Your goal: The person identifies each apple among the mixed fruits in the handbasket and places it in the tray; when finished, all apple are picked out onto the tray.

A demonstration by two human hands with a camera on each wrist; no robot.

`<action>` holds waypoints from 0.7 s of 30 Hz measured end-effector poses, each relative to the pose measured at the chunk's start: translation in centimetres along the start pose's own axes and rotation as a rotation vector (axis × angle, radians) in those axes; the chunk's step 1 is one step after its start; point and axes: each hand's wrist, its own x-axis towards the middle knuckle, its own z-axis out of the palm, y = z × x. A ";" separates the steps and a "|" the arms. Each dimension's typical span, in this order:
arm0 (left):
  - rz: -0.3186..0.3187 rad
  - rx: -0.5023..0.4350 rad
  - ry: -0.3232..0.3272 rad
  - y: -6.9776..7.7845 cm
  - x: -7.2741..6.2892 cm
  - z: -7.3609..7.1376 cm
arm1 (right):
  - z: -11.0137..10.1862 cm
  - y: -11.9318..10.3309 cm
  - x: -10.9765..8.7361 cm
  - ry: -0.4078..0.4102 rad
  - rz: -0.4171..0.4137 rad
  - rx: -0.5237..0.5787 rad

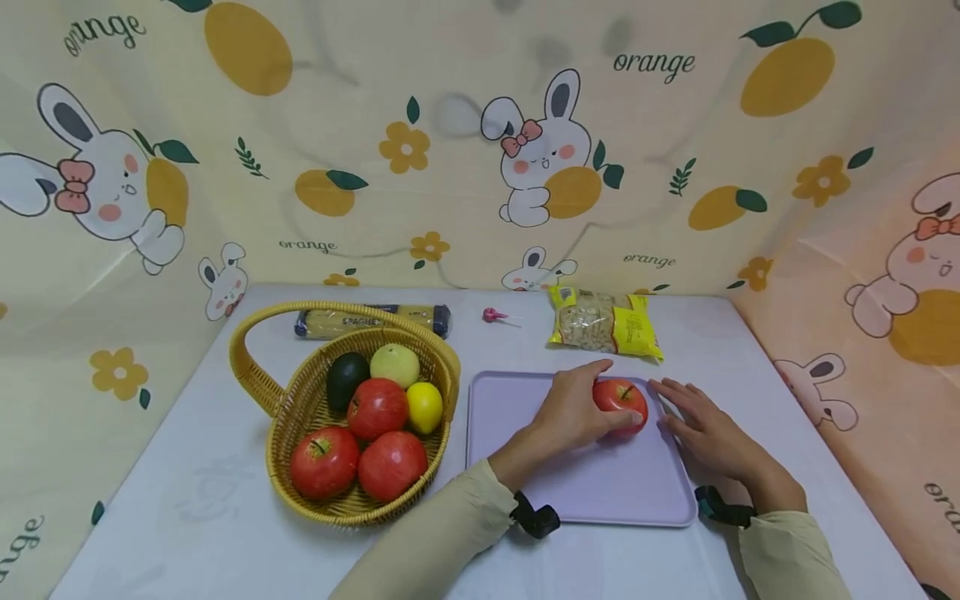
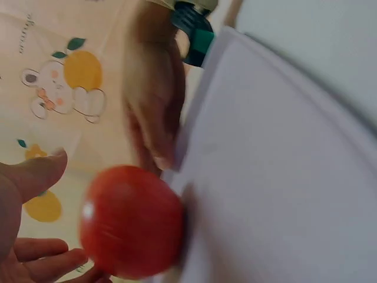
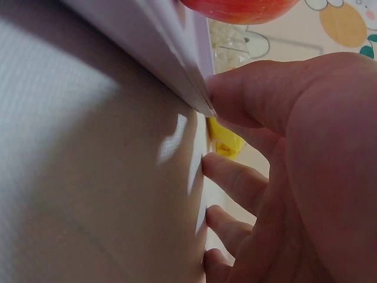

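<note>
A red apple (image 1: 619,407) sits on the right part of the lilac tray (image 1: 525,492). Around its left side is my left hand (image 1: 573,408), thumb and fingers spread. In the left wrist view the thumb (image 2: 44,174) stands apart from the apple (image 2: 132,221), and the fingertips are right at its lower edge. Beside the tray's right edge, my right hand (image 1: 708,433) has its fingers extended. The right wrist view shows its thumb (image 3: 241,94) at the tray rim (image 3: 159,47) and the other fingertips down on the table.
Left of the tray stands a wicker basket (image 1: 273,467) with red apples, a lemon (image 1: 424,408), a pale green round fruit (image 1: 394,366) and a dark avocado-like fruit (image 1: 347,382). Behind lie a spaghetti pack (image 1: 360,321), a pink lollipop (image 1: 492,315) and a yellow bag (image 1: 603,323). A printed curtain surrounds the table.
</note>
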 end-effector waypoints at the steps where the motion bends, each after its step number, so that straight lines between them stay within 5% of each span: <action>1: 0.012 -0.003 -0.001 0.3 -0.2 -0.3 | 0.0 0.0 0.0 0.002 -0.001 0.003; 6: 0.079 -0.054 -0.014 2.0 -1.6 -2.0 | -0.2 0.0 0.3 0.008 -0.007 0.001; 12: 0.201 -0.272 -0.078 3.4 -4.4 -4.2 | -0.2 0.0 0.4 -0.007 0.006 0.006; 21: 0.344 -0.538 -0.130 2.6 -9.0 -7.4 | -0.1 -0.1 0.1 -0.014 -0.008 -0.001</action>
